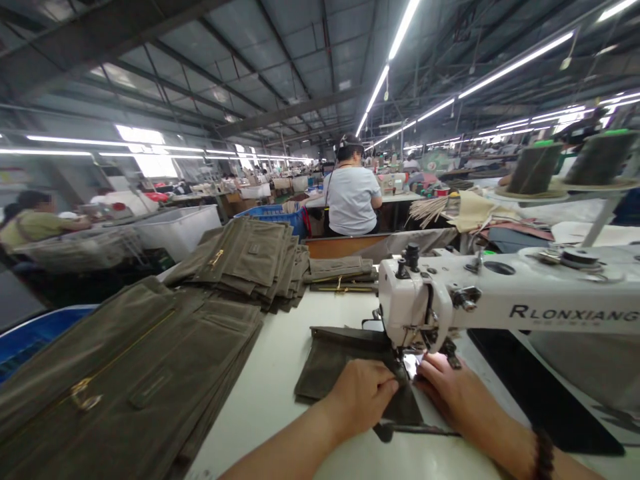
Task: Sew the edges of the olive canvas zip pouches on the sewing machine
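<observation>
A white sewing machine (500, 287) stands at the right, its needle area lit by a small lamp. Under its head lies an olive-green fabric piece (327, 363) on the pale table. My left hand (363, 393) is closed, its fingers curled and pinching the fabric just left of the presser foot. Beside the needle on the right, my right hand (445, 383) has its fingers pressed together at the fabric's edge; fingertips are partly hidden by the machine, and what they grip is unclear.
Stacked green panels with zippers (165, 373) cover the left side. Another pile of green pieces (250, 257) and a small zippered stack (343, 270) lie behind. Thread cones (537, 167) stand at the upper right. A person in a light shirt (351, 197) sits ahead.
</observation>
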### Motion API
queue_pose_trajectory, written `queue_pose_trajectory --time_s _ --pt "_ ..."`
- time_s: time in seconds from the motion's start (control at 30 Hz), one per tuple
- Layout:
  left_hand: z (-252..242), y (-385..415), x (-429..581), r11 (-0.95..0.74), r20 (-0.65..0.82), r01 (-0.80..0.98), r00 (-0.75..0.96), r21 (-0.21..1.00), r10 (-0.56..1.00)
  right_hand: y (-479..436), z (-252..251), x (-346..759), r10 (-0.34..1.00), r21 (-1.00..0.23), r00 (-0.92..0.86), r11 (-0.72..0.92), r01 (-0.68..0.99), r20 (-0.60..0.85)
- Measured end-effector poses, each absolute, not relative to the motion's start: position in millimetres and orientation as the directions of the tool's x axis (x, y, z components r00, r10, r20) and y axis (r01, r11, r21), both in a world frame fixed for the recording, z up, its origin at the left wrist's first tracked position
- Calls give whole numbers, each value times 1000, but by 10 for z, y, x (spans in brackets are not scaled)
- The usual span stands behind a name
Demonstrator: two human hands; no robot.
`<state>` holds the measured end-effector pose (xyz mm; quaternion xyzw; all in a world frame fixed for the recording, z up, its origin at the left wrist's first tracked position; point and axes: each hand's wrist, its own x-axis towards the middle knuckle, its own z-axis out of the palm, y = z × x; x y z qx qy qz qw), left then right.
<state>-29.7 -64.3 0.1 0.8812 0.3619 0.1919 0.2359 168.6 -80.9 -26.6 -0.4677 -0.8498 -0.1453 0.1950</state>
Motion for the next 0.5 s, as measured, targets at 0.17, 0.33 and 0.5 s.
queue_pose_trajectory --time_s 0.17,0.33,0.5 --pt "8 -654 -283 -634 191 522 666 571 721 -834 -260 1704 679 116 -547 571 813 490" --pt "-27 -639 -267 -584 194 547 609 600 769 -938 -185 1614 562 78 -704 755 651 434" --pt "-191 -579 -299 -683 353 508 600 526 718 -964 -211 1524 533 104 -711 762 639 459"
